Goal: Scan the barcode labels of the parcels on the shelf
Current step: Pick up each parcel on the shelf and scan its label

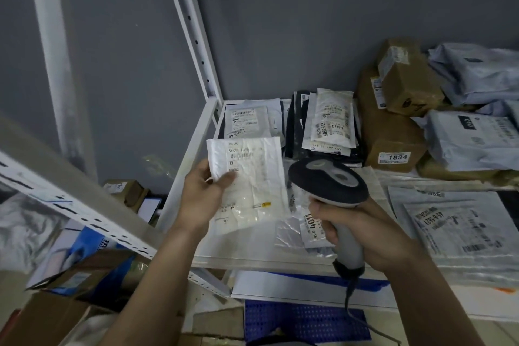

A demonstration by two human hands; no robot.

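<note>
The left hand [203, 194] pinches a white parcel [248, 185]; the right hand [362, 229] grips the scanner [328, 185]. Many parcels on the shelf [193, 149] probably remain unscanned.

pkg [250, 180] left of scanner [327, 181], boxes [393, 132] behind, on shelf [196, 154]

From my remote seat I see a white metal shelf [202, 132] carrying the mail, its slotted corner post [193, 36] rising against a grey wall. Just right of that post lies a white labelled pouch [247, 121], then a stack of dark and white mailers [325, 126], then brown cardboard boxes [390, 135], one marked 1834. Farthest from the post sit grey poly bags [474, 137], with a flat grey mailer [455, 227] toward the shelf's front edge.
</note>
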